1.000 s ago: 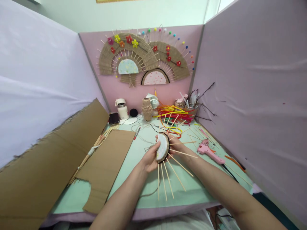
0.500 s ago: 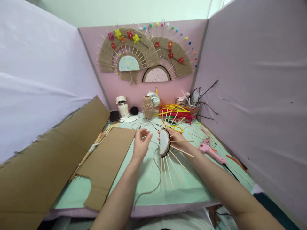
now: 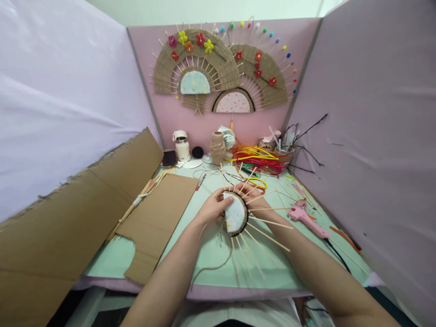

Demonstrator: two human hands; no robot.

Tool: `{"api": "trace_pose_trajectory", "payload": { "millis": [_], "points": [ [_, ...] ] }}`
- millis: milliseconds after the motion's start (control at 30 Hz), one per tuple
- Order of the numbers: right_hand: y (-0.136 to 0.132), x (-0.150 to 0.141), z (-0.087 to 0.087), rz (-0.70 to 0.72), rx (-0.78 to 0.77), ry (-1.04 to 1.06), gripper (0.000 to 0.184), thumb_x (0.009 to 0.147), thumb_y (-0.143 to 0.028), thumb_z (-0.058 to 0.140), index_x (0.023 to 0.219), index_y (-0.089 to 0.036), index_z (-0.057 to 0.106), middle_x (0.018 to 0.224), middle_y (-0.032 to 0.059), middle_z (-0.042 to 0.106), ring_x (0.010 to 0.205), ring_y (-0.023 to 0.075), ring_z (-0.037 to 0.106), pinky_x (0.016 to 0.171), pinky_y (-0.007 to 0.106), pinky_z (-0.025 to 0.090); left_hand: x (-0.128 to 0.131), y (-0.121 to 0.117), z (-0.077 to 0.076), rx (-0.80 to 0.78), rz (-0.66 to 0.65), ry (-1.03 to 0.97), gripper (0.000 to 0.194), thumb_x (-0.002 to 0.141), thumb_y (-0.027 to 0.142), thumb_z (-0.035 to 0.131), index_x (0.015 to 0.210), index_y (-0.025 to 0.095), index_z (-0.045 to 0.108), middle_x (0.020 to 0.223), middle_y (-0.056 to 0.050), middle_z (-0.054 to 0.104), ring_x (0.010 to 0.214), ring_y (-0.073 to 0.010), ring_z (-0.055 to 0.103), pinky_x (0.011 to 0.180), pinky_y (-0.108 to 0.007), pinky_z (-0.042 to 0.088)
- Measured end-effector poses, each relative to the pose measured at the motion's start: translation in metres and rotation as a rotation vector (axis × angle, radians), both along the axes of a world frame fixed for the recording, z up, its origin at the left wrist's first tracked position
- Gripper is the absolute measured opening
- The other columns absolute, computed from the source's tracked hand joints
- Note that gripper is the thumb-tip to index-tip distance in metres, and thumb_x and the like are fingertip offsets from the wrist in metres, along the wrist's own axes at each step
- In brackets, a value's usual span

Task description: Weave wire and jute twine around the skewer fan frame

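Note:
A half-round cardboard fan base [image 3: 235,217] with a pale floral face, a dark cord edge and several thin sticks fanning out is held above the table. My left hand [image 3: 218,204] grips its straight edge, thumb on the pale face. Behind the base, my right hand [image 3: 250,193] holds it from the far side; its fingers are partly hidden by the base and sticks. A strand of twine [image 3: 218,267] trails below the base onto the table.
A pink glue gun [image 3: 308,219] lies at right. Cardboard sheets [image 3: 163,213] and a stick bundle [image 3: 138,200] are at left. Behind stand a twine spool [image 3: 218,147], a white bottle [image 3: 182,146], pipe cleaners [image 3: 259,159] and a pot of twigs [image 3: 284,154]. Two finished fans [image 3: 194,63] hang on the back panel.
My left hand has moved right from empty air and taken hold of the fan base. The base has turned slightly, its pale face now more toward me. The camera view has shifted a little.

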State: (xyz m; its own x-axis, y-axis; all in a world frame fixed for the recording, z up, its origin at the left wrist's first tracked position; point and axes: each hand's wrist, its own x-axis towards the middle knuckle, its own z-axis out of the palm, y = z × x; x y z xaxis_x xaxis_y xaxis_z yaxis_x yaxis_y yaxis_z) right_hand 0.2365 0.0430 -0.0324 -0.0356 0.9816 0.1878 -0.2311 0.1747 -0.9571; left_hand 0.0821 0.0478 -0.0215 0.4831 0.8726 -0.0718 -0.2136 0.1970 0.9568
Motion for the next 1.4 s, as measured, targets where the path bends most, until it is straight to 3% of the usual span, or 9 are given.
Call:
{"api": "trace_pose_trajectory", "payload": {
  "millis": [233,533,700,900,967,1033,1100,1233,1400],
  "points": [
    [-0.001,0.008,0.006,-0.046,0.033,-0.195,0.024,0.074,-0.041,0.066,0.075,-0.018,0.061,0.073,0.0,0.06,0.067,0.0132,0.053,0.065,0.027,0.042,-0.006,0.004,0.004,-0.064,0.036,-0.048,0.042,0.058,0.041,0.078,0.087,0.015,0.061,0.071,0.0,0.062,0.058,-0.0099,0.055,0.053,-0.02,0.038],
    [-0.004,0.013,0.015,0.114,0.006,-0.006,0.023,0.073,-0.038,0.068,0.07,-0.017,0.058,0.068,-0.0005,0.06,0.064,0.011,0.053,0.065,0.025,0.04,-0.015,0.005,0.007,-0.012,-0.055,-0.055,0.033,0.061,0.038,0.077,0.076,0.014,0.061,0.066,0.002,0.059,0.055,-0.0072,0.05,0.054,-0.019,0.035],
    [-0.008,0.013,0.02,0.201,-0.036,0.121,0.025,0.071,-0.034,0.072,0.067,-0.018,0.054,0.055,-0.0047,0.05,0.057,0.0095,0.048,0.06,0.023,0.037,-0.02,0.006,0.013,-0.108,-0.13,-0.127,0.035,0.06,0.04,0.078,0.072,0.013,0.058,0.061,0.001,0.056,0.051,-0.0068,0.047,0.051,-0.019,0.034],
    [-0.015,0.019,0.025,0.396,-0.142,0.153,0.025,0.071,-0.033,0.072,0.078,-0.019,0.054,0.06,-0.0038,0.055,0.057,0.0101,0.053,0.061,0.026,0.044,-0.024,0.007,0.013,-0.168,-0.209,-0.128,0.038,0.06,0.042,0.078,0.074,0.013,0.057,0.063,0.0,0.057,0.052,-0.0084,0.051,0.052,-0.02,0.038],
    [-0.016,0.024,0.025,0.446,-0.193,0.095,0.023,0.071,-0.029,0.071,0.084,-0.02,0.054,0.055,-0.0064,0.052,0.047,0.0078,0.048,0.05,0.022,0.04,-0.025,0.007,0.012,-0.169,-0.21,-0.121,0.036,0.062,0.04,0.077,0.075,0.014,0.057,0.066,-0.002,0.059,0.054,-0.0091,0.053,0.052,-0.02,0.038],
    [-0.016,0.028,0.026,0.455,-0.205,0.002,0.021,0.072,-0.027,0.069,0.087,-0.019,0.057,0.049,-0.0093,0.044,0.037,0.0042,0.035,0.039,0.017,0.028,-0.025,0.007,0.011,-0.169,-0.234,-0.103,0.035,0.064,0.04,0.076,0.078,0.015,0.056,0.068,-0.003,0.062,0.056,-0.0107,0.056,0.052,-0.02,0.039],
    [-0.014,0.03,0.027,0.399,-0.162,-0.135,0.017,0.072,-0.028,0.068,0.084,-0.017,0.061,0.05,-0.0086,0.043,0.037,0.0028,0.029,0.038,0.017,0.021,-0.025,0.005,0.011,-0.167,-0.268,-0.084,0.035,0.064,0.039,0.076,0.081,0.015,0.056,0.068,-0.003,0.062,0.056,-0.0116,0.058,0.05,-0.02,0.039],
    [-0.009,0.028,0.029,0.124,0.055,-0.406,0.013,0.069,-0.028,0.068,0.069,-0.015,0.067,0.065,-0.0001,0.058,0.053,0.0078,0.046,0.05,0.022,0.035,-0.022,0.001,0.011,-0.165,-0.295,-0.069,0.033,0.064,0.033,0.077,0.083,0.016,0.056,0.065,0.001,0.06,0.049,-0.0084,0.054,0.046,-0.018,0.036],
    [-0.007,0.024,0.027,-0.088,0.216,-0.432,0.012,0.069,-0.026,0.067,0.061,-0.018,0.063,0.061,-0.0005,0.057,0.058,0.0119,0.049,0.057,0.026,0.037,-0.017,-0.002,0.009,-0.171,-0.309,-0.091,0.03,0.063,0.028,0.077,0.078,0.016,0.053,0.064,0.001,0.06,0.047,-0.0064,0.051,0.044,-0.016,0.035]
  ]
}}
